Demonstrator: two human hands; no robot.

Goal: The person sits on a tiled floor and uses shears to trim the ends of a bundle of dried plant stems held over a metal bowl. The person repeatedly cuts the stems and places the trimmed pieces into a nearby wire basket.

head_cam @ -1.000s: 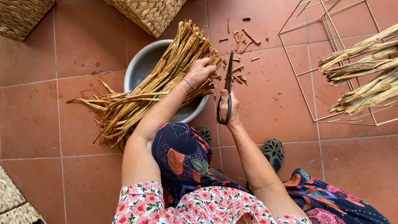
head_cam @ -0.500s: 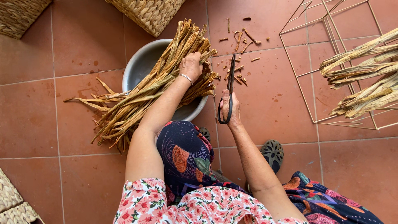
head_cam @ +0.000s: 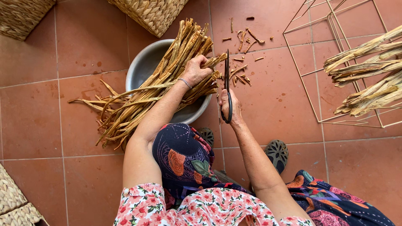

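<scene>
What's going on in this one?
A seated person works over a tiled floor. The left hand grips a bundle of dried stalks lying across a metal bowl. The right hand holds black scissors, blades pointing away, beside the bundle's end. Cut scraps lie beyond. Woven baskets and a wire frame stand nearby.

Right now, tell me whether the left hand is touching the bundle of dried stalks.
Touching. The head view shows the left hand closed around the bundle of dried stalks, fingers wrapped over them above the metal basin.
</scene>
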